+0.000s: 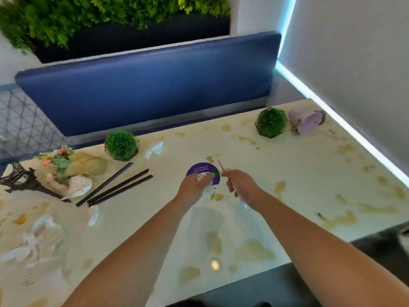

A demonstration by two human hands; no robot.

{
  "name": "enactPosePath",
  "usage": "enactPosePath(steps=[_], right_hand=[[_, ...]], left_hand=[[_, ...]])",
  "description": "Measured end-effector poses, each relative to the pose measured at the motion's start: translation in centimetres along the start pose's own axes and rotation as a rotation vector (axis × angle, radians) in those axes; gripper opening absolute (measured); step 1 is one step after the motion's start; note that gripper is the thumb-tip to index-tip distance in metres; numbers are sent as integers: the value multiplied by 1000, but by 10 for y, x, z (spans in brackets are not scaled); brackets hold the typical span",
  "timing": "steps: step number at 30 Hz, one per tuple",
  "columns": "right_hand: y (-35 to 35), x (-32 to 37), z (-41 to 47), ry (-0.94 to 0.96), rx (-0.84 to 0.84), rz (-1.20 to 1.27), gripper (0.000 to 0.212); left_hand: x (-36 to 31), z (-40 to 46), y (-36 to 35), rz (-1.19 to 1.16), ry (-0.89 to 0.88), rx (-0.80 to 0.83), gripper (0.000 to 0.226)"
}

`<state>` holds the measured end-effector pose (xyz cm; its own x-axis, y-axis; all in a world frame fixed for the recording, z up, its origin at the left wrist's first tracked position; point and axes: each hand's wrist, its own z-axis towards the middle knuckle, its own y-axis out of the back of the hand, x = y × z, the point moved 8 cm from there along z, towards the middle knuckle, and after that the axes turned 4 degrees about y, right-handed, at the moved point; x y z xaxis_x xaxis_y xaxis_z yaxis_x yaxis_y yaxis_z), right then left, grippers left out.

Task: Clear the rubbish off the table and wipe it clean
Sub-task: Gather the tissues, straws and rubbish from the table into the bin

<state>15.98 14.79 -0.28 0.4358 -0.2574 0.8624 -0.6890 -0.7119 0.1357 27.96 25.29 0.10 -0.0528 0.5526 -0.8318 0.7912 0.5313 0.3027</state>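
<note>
The cream table (298, 165) is blotched with brown stains. At its middle lies a round purple coaster (202, 170). My left hand (194, 185) rests on the coaster's near edge, fingers curled round a small white scrap. My right hand (240, 185) pinches a thin reddish stick (221, 166) that points up and away, just right of the coaster. Crumpled white tissues (39, 238) lie at the near left. More scraps (156, 149) sit near the far edge. Three black straws (117, 185) lie left of centre.
Two green ball plants in wire frames (121, 145) (271, 121) stand along the far edge. A tipped purple pot (306, 120) lies at the far right. A flower bunch (66, 162), a spotted wrapper (79, 185) and a black tower model (20, 178) crowd the left. A blue bench (143, 85) runs behind.
</note>
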Motion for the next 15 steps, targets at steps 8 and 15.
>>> enactPosePath(steps=[8, 15], right_hand=[[161, -38, -38, 13, -206, 300, 27], [296, -93, -88, 33, -369, 406, 17]], left_hand=[[-62, -13, -163, 49, -37, 184, 21], [-105, -49, -307, 211, -108, 350, 21]])
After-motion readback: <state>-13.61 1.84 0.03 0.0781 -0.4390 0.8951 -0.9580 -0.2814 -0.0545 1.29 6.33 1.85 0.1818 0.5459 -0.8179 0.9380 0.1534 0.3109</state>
